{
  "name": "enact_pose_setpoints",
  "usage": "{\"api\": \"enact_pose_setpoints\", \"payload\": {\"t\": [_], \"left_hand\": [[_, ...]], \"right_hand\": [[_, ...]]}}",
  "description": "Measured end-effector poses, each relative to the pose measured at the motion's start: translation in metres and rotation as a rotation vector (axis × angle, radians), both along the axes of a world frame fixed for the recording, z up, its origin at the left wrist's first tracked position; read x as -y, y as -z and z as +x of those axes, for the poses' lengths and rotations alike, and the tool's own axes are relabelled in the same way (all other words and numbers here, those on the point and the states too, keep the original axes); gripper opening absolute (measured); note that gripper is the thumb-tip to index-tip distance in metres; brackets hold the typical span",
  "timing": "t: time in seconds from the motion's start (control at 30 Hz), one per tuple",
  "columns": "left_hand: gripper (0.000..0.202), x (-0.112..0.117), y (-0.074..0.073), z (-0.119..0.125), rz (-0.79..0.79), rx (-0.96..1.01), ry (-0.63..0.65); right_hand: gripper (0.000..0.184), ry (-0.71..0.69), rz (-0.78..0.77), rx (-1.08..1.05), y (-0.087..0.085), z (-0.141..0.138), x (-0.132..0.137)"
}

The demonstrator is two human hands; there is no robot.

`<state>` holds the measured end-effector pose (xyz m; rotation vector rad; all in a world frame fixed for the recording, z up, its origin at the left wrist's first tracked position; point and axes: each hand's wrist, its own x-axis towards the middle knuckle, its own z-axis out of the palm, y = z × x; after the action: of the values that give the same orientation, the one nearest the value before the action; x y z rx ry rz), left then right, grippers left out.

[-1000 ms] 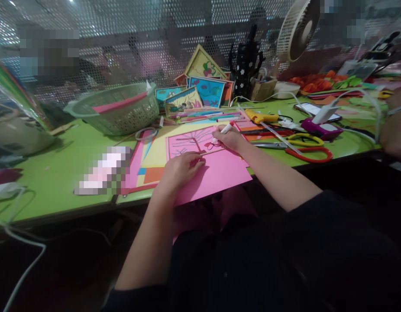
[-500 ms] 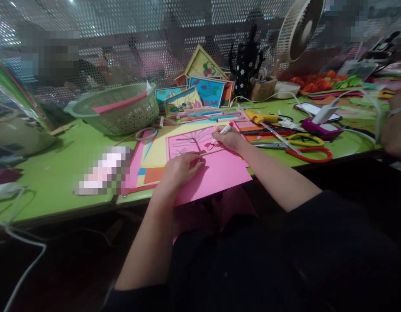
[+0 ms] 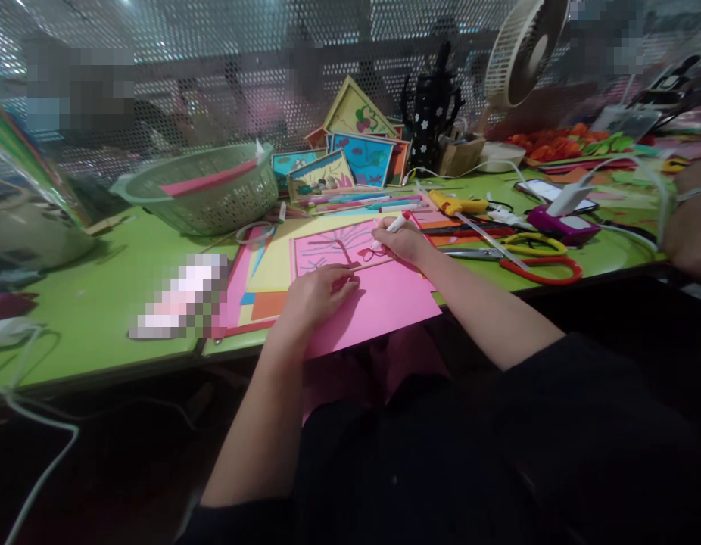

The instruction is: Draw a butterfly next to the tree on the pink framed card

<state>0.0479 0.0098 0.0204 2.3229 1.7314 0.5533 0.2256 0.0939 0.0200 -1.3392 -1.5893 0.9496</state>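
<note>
A small pink framed picture [image 3: 328, 253] with drawn lines lies on a larger pink sheet [image 3: 378, 303] at the green table's front edge. My right hand [image 3: 404, 242] is closed round a white marker with a red cap [image 3: 397, 222], its tip on the picture's right side. My left hand [image 3: 316, 295] rests on the sheet at the picture's lower edge, fingers curled and pressing it flat. Yellow and orange paper [image 3: 271, 272] lies under both.
A green basket [image 3: 208, 189] stands at the back left. Finished framed pictures [image 3: 350, 151] lean at the back. Markers [image 3: 362, 203], red scissors [image 3: 540, 269], a yellow glue gun [image 3: 456, 203], a phone [image 3: 546, 189] and a fan [image 3: 521, 49] lie right. Another person's arm [image 3: 691, 227] is at far right.
</note>
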Motion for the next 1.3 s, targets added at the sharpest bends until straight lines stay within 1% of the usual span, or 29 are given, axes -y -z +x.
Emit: {"api": "enact_pose_setpoints", "payload": {"t": [0.67,1.3], "left_hand": [[0.025,0.0004,0.0005,-0.0002,0.009,0.016,0.008],[0.026,0.0008,-0.0006,0.0015,-0.004,0.013,-0.004]], "right_hand": [[0.021,-0.016,-0.001,0.001,-0.0009,-0.0005,0.0016],[0.018,-0.035,0.052,0.049,0.0057,0.0025,-0.0028]]}}
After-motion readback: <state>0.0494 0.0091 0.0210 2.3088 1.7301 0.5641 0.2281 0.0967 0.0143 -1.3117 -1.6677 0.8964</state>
